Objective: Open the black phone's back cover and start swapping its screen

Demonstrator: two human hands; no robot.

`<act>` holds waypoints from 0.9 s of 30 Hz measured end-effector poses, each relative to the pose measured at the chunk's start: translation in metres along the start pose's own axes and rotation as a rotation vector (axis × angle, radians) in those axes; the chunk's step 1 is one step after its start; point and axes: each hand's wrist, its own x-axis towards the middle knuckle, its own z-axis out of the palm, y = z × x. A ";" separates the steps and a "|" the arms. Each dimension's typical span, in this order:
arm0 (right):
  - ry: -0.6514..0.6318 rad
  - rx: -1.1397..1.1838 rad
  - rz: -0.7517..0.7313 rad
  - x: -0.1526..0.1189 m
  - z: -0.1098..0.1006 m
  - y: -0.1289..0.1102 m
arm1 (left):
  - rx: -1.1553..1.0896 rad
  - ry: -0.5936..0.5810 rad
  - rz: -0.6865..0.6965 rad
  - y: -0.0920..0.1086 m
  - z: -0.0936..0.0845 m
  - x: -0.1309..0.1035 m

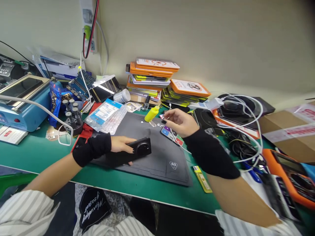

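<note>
Nearest us, our left hand (pixel 120 144) grips the black phone (pixel 143 148) by its left end, over the dark mat (pixel 159 164). The phone's long axis runs roughly left to right, its round-camera end pointing right, away from that hand. Farther off, our right hand (pixel 180 122) curls its fingers narrowly near the yellow bottle (pixel 152 113); we can't tell whether they pinch anything. Beyond lie stacked orange-edged packages (pixel 154 70).

A glossy black back is seen on the phone (pixel 139 148); a matt, smooth surface is shown by the dark mat (pixel 157 160). Plain brown cardboard is seen in the box (pixel 277 126), crinkled clear plastic in the bubble wrap (pixel 114 119).
</note>
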 end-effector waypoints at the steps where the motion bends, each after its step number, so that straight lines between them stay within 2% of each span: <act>1: -0.200 -0.007 -0.077 -0.009 -0.004 -0.012 | 0.228 0.003 0.012 0.006 -0.005 0.000; 2: -0.358 -0.041 -0.153 -0.017 -0.006 -0.023 | 0.474 0.019 0.030 0.012 -0.009 0.001; 4: -0.565 -0.125 -0.243 -0.030 -0.006 -0.040 | 0.690 0.038 0.020 0.024 -0.013 0.002; 5: -0.627 -0.171 -0.286 -0.036 -0.005 -0.045 | 0.752 0.053 0.008 0.029 -0.012 0.003; 8: -0.722 -0.270 -0.456 -0.049 0.001 -0.047 | 0.857 0.135 -0.018 0.033 0.001 0.003; 12: -0.756 -0.255 -0.587 -0.060 0.002 -0.041 | 1.061 0.349 -0.082 0.028 0.024 0.000; 16: -0.701 -0.315 -0.632 -0.069 -0.001 -0.044 | 1.137 0.442 -0.101 0.021 0.034 0.000; 20: -0.539 -0.388 -0.606 -0.084 0.001 -0.048 | 1.207 0.545 0.122 0.006 0.036 0.002; 23: -0.454 -0.358 -0.550 -0.096 0.003 -0.047 | 1.295 0.522 0.287 -0.005 0.037 0.003; 27: -0.401 -0.355 -0.533 -0.109 0.006 -0.044 | 1.222 0.507 0.279 -0.011 0.039 0.004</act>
